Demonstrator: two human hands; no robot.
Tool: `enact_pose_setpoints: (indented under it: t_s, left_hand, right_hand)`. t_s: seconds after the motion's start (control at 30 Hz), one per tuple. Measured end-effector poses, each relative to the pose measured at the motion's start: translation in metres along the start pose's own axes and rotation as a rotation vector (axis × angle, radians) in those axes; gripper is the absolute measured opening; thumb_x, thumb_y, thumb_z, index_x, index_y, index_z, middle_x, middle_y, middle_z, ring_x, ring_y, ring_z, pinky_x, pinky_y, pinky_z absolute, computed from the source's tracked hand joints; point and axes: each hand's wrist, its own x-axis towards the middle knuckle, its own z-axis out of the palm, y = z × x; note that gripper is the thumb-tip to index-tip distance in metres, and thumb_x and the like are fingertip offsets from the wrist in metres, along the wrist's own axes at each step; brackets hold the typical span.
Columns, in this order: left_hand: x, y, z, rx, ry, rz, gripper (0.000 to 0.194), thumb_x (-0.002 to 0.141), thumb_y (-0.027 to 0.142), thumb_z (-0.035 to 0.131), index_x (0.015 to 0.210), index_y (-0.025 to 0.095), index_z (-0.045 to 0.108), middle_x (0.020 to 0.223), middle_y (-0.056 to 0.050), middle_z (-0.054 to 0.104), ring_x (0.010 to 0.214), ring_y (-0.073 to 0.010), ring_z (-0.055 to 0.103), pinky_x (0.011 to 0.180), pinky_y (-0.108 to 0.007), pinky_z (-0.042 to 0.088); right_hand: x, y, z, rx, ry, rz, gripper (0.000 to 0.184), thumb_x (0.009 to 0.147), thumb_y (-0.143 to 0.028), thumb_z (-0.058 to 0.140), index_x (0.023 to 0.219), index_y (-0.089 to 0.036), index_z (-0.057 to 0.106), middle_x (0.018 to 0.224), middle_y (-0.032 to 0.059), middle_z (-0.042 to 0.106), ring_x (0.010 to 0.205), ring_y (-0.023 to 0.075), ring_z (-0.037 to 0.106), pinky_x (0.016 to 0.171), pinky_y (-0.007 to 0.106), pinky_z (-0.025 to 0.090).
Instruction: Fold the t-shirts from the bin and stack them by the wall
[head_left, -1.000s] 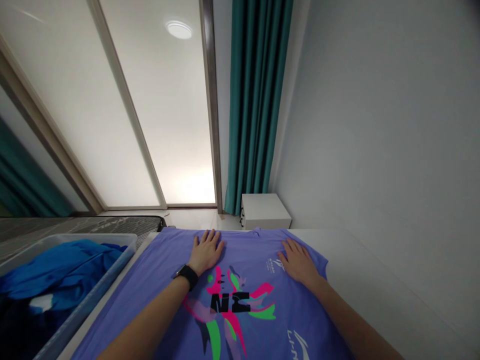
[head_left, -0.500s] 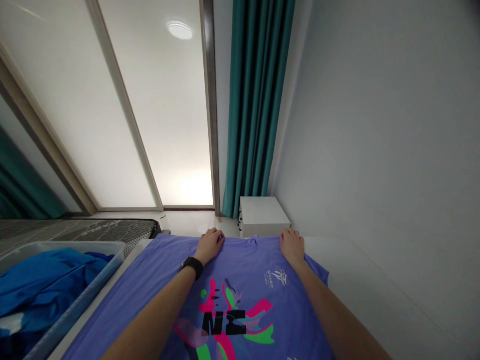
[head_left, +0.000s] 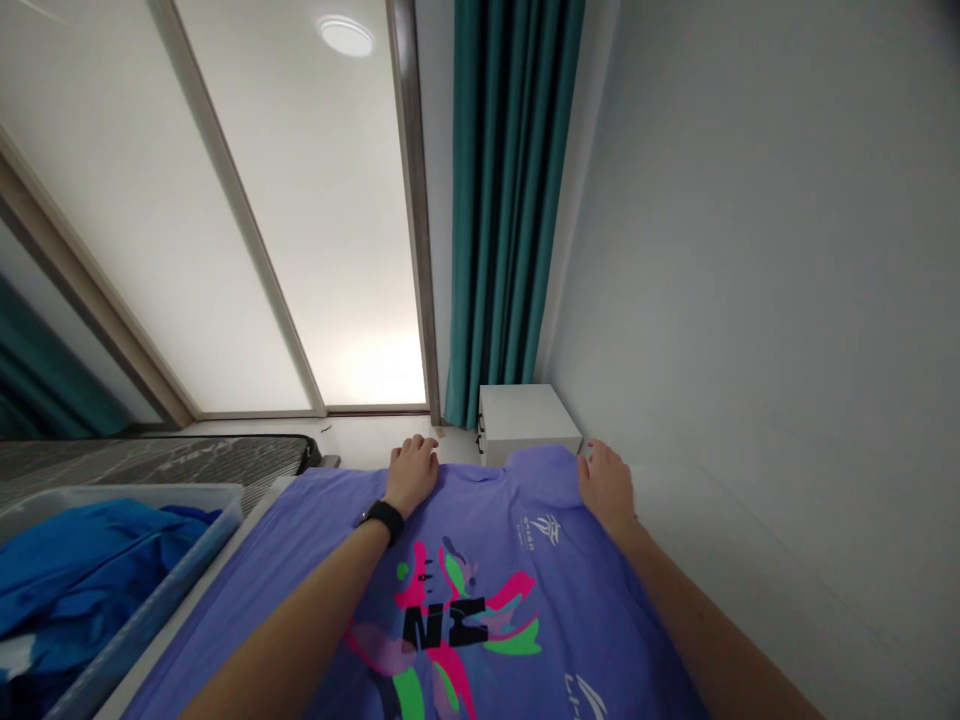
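A periwinkle purple T-shirt point(head_left: 480, 560) with a pink, green and black print lies spread on a white surface point(head_left: 750, 580). My left hand point(head_left: 411, 472) is curled over the shirt's far edge, and a black wristwatch point(head_left: 383, 518) sits on that wrist. My right hand point(head_left: 606, 487) grips the far edge near the opposite shoulder. Between the hands, the fabric by the collar rises in a low hump point(head_left: 544, 470). The sleeves are hidden or folded out of sight.
To the left stands a grey plastic bin point(head_left: 142, 570) holding blue clothes point(head_left: 90, 570), with a dark suitcase point(head_left: 150, 465) beyond it. A white drawer unit point(head_left: 529, 420) stands past the shirt, beside a teal curtain point(head_left: 510, 200) and a frosted glass door point(head_left: 300, 220).
Both hands have moved from lying flat on the shirt to curling at its far edge. That edge has shifted farther away and humped up by the collar.
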Motion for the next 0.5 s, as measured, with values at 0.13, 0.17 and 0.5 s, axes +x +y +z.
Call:
enact_pose_setpoints:
  t_s: [0.13, 0.17, 0.5]
  left_hand:
    - [-0.024, 0.038, -0.003, -0.043, -0.058, 0.315, 0.027, 0.095, 0.023, 0.041, 0.112, 0.024, 0.062, 0.113, -0.007, 0.061, 0.11, -0.0229, 0.053, 0.099, -0.037, 0.037]
    - [-0.031, 0.047, -0.002, -0.059, -0.071, 0.402, 0.028, 0.096, 0.024, 0.041, 0.116, 0.024, 0.061, 0.114, -0.007, 0.06, 0.11, -0.0234, 0.053, 0.099, -0.038, 0.038]
    - [-0.055, 0.05, 0.022, -0.054, -0.099, 0.368, 0.049, 0.1, 0.044, 0.034, 0.143, 0.022, 0.044, 0.149, -0.009, 0.045, 0.137, -0.0258, 0.038, 0.115, -0.048, 0.025]
  right_hand:
    - [-0.017, -0.019, 0.0, 0.029, -0.126, -0.272, 0.04, 0.095, -0.019, 0.03, 0.125, -0.016, 0.056, 0.121, 0.0136, 0.062, 0.117, 0.025, 0.052, 0.103, 0.038, 0.033]
    - [-0.022, -0.024, 0.001, 0.042, -0.169, -0.34, 0.039, 0.095, -0.02, 0.032, 0.125, -0.019, 0.057, 0.122, 0.0105, 0.063, 0.117, 0.0222, 0.053, 0.104, 0.034, 0.033]
    - [-0.05, -0.002, 0.007, -0.114, -0.427, -0.261, 0.06, 0.097, -0.047, 0.03, 0.148, -0.017, 0.038, 0.156, 0.0102, 0.033, 0.145, 0.0286, 0.025, 0.117, 0.053, 0.016]
